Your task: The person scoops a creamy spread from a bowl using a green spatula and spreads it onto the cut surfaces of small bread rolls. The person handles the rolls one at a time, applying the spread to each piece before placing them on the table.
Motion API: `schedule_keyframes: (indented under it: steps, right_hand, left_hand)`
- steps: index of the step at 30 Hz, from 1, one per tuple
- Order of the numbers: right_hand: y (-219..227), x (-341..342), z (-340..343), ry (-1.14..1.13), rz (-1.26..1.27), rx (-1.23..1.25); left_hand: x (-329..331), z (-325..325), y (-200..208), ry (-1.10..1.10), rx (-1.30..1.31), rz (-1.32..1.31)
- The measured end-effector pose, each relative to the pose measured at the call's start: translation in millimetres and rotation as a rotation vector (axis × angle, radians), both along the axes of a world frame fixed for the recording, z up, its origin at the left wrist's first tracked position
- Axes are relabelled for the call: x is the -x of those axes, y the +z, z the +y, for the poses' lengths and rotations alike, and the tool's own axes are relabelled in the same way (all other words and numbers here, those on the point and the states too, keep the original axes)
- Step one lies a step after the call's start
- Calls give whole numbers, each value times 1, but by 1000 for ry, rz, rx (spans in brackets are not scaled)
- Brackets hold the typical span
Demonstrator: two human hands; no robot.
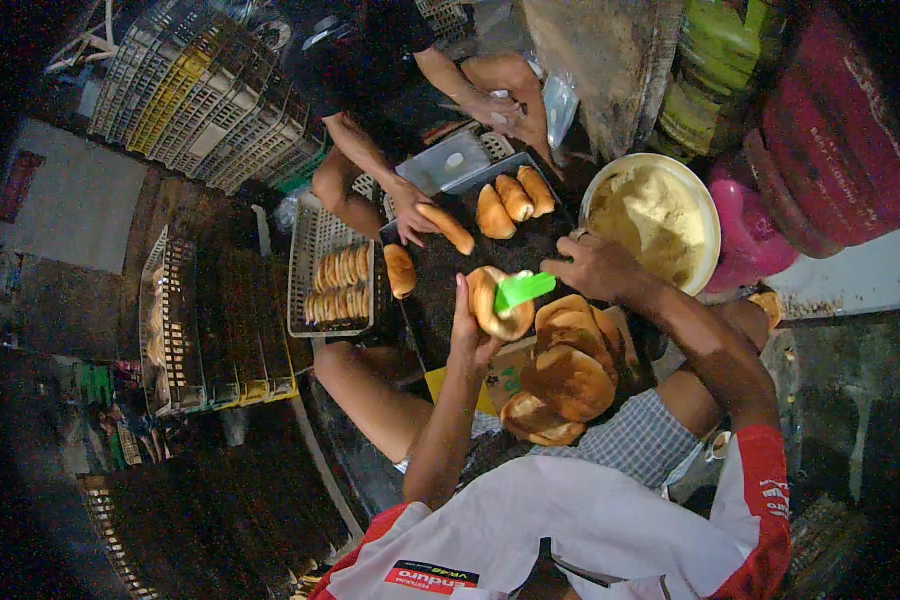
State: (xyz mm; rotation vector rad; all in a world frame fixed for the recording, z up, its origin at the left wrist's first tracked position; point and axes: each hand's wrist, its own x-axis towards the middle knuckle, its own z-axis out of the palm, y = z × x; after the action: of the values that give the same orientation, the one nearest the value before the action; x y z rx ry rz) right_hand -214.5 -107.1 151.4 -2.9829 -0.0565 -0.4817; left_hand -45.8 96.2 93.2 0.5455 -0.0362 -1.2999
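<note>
My left hand [467, 330] holds up a round bread bun [490, 312], its fingers wrapped around the lower left side. In my right hand [600, 266] is a bright green plastic spatula [523, 291], pinched at its handle end. The spatula's blade lies against the bun's face. Beside my right hand stands a round tub [713, 235] with pale yellow, creamy filling [635, 205] in it. Several round buns [570, 380] are heaped at my lap, just right of my left forearm, over a cardboard box [510, 368].
Across from me, a co-worker's hand [410, 212] holds a long roll [446, 229] above a dark tray with three more rolls [515, 198]. A crate [298, 290] of filled rolls stands left. Stacked crates [195, 100], a pink container [745, 240] and gas cylinders [840, 150] surround us.
</note>
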Motion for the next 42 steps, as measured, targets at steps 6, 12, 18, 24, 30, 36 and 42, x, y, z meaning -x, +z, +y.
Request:
schedule_keyframes:
  steps: [6,12,18,24,30,36,42]
  right_hand:
    - [8,-5,2,92,-126,180]
    - [8,33,-28,-127,119,112]
    - [23,21,-60,-301,38,-287]
    - [34,50,-77,-370,111,-347]
    - [23,61,-98,-485,228,-293]
    - [-1,75,-115,-443,500,-280]
    - [-110,76,-136,-586,821,-193]
  left_hand:
    - [-8,5,-21,129,-235,-83]
    - [-33,-22,-29,207,-155,60]
    - [-83,4,-125,369,-630,-1277]
    - [-66,-38,-137,-730,-745,-2419]
    - [-153,-86,-110,-902,-700,-2080]
    - [-56,-69,-95,-320,-646,-1844]
    - [137,16,13,-168,-467,-2036]
